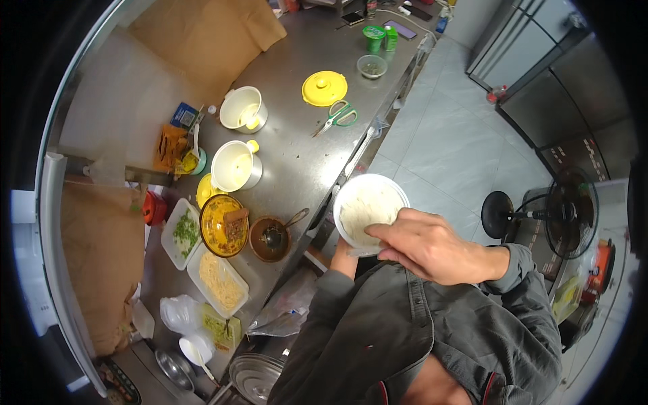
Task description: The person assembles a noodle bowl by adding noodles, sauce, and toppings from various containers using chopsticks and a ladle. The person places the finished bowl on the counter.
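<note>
A round white tub (339, 214) with pale, whitish food (366, 209) in it is held in front of my chest, past the counter's edge. My left hand (342, 260) supports it from beneath; the tub hides most of those fingers. At the tub's near right side, my right hand (435, 248) has its fingers drawn together, one fingertip over the pale food. Whatever those fingers pinch is hidden. Closest on the counter is a brown bowl (258, 251) with a spoon (295, 217) in it. Beside that sits a yellow bowl (214, 219) of dark brown food.
Two white pots (231, 111) stand on the steel counter (287, 145). A yellow lid (325, 88) and scissors (335, 118) lie farther off. Trays of chopped greens (183, 236) and shredded food (219, 282) sit at left. A black fan (533, 213) stands at right.
</note>
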A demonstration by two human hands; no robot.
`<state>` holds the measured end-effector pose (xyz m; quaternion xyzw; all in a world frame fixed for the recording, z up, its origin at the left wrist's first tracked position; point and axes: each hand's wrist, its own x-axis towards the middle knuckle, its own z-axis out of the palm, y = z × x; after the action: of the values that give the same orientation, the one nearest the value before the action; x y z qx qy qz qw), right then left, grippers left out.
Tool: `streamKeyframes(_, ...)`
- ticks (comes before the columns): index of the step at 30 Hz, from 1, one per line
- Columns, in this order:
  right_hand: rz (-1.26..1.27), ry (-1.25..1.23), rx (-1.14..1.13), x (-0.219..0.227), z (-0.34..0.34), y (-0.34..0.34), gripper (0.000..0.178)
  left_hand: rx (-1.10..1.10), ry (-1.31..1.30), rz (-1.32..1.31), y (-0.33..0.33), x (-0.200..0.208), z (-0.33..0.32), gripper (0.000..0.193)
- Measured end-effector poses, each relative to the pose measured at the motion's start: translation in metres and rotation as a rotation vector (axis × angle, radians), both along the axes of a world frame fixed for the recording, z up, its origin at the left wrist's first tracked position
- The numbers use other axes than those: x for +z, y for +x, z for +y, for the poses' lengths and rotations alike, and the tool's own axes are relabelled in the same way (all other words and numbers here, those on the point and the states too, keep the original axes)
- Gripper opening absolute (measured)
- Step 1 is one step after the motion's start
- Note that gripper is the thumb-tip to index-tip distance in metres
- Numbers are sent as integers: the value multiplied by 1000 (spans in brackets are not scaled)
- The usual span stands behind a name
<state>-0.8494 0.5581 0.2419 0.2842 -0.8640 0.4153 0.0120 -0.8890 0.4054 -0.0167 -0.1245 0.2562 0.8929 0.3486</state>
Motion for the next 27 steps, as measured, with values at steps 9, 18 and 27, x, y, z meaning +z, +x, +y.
streamKeyframes(9, 273, 40, -334, -79, 92, -158, 21, 469, 456, -72, -46, -124, -35, 58)
streamKeyframes(18, 599, 42, -39, -300, 36, -343, 37, 827, -105, -145, -28, -104, -30, 72)
streamKeyframes(27, -101, -77, -367, -358, 67, -235, 34, 664, -244, -116, -57, -91, -17, 78)
